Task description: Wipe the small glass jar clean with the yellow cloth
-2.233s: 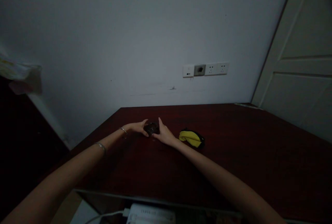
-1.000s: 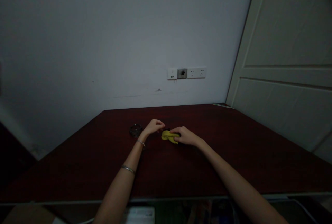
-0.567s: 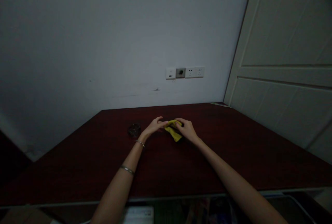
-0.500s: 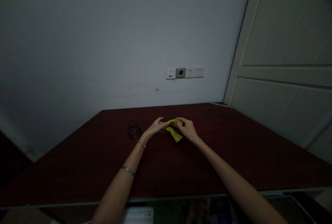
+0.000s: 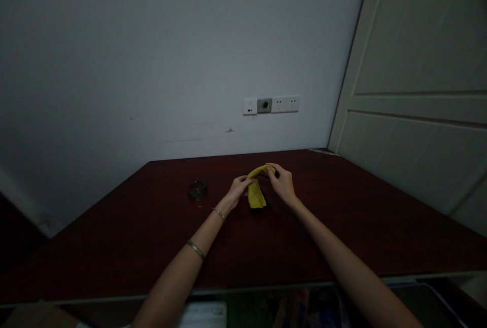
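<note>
A yellow cloth (image 5: pixel 257 197) with a dark underside hangs between my two hands, just over the dark red tabletop (image 5: pixel 152 226). My left hand (image 5: pixel 238 188) pinches its left edge, thumb on top. The upper right end is gripped by my right hand (image 5: pixel 281 181), fingers closed around it. From the held edge the cloth droops toward me, its lower end close to the table. To the left of my left hand lies a clear glass dish (image 5: pixel 197 190), apart from both hands.
Behind the table rises a pale wall with a row of sockets (image 5: pixel 271 105). A white panelled door (image 5: pixel 414 95) stands along the right side. Below the table's front edge are a white box (image 5: pixel 203 315) and other dim items.
My left hand has closed on the cloth's edge. My right hand has moved slightly right and up, and the cloth is now stretched wider between the hands.
</note>
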